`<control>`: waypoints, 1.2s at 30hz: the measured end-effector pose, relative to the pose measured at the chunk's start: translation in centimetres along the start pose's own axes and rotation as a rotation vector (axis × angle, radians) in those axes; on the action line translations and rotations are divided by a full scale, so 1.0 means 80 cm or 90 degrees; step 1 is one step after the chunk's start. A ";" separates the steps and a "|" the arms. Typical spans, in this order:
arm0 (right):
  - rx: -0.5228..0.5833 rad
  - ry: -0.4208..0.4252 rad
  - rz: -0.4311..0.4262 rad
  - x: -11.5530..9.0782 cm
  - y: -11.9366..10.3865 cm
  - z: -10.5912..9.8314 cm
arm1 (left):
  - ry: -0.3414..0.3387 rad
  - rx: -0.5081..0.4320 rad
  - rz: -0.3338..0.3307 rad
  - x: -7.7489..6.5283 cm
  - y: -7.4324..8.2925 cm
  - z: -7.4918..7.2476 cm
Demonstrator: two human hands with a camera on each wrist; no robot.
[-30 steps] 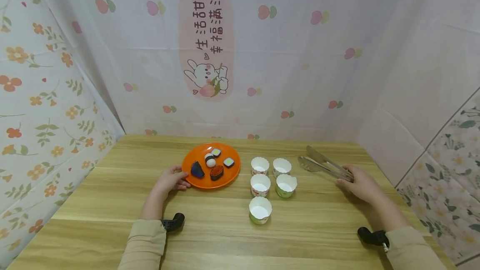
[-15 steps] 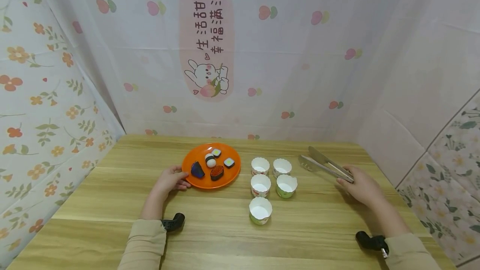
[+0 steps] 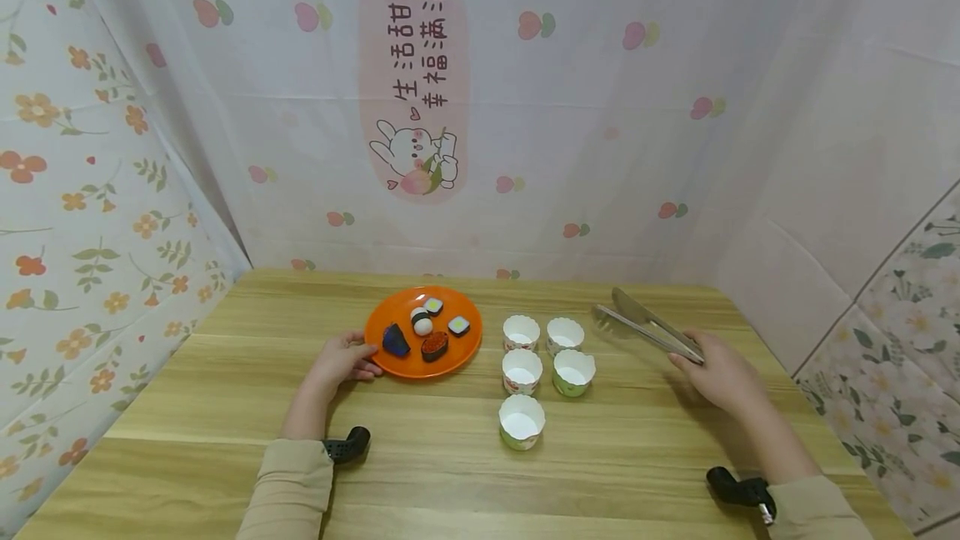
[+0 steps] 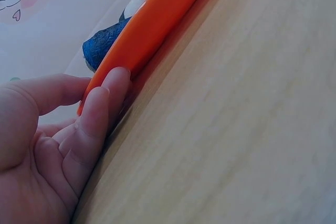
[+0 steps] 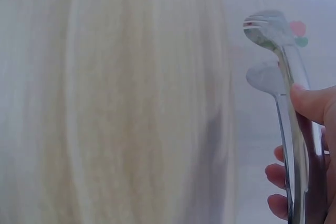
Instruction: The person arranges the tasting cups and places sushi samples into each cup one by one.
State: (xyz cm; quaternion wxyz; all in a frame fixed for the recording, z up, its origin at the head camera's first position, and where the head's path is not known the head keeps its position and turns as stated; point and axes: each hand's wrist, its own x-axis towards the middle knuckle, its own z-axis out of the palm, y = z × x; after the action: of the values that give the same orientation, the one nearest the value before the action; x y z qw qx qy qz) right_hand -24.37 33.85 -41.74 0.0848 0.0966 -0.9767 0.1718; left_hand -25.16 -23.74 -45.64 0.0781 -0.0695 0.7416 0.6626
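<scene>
My left hand pinches the left rim of an orange plate, thumb over the edge and fingers beneath, as the left wrist view shows. On the plate lie toy-like sushi pieces: a dark nori-wrapped piece, a roe-topped piece, a white piece with a black band, and two roll slices with yellow-green centres. At the right, my right hand grips metal tongs by the handle end. The tongs' arms are spread apart with nothing between them, pointing back and left above the table.
Several white paper cups with scalloped rims stand between the plate and the tongs, in two columns. The wooden table ends at a patterned cloth backdrop. Floral cloth hangs at the left.
My right hand has shifted slightly left with the tongs, which have turned a little. My left hand, the plate and the cups have stayed in place.
</scene>
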 end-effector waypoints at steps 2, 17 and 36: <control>0.003 0.000 0.000 0.000 -0.005 -0.002 | -0.001 0.000 0.000 0.000 0.000 0.000; 0.002 0.047 -0.038 -0.006 -0.063 -0.024 | -0.003 0.003 0.012 -0.001 0.000 0.000; -0.010 0.077 -0.116 -0.004 -0.122 -0.035 | -0.010 0.006 0.014 0.000 -0.001 -0.001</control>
State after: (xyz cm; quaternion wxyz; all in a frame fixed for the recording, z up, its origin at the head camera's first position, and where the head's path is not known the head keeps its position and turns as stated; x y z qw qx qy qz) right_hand -21.60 25.87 -36.13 0.1594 0.1741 -0.9583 0.1609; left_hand -25.12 -23.79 -45.67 0.0768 -0.0555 0.7448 0.6605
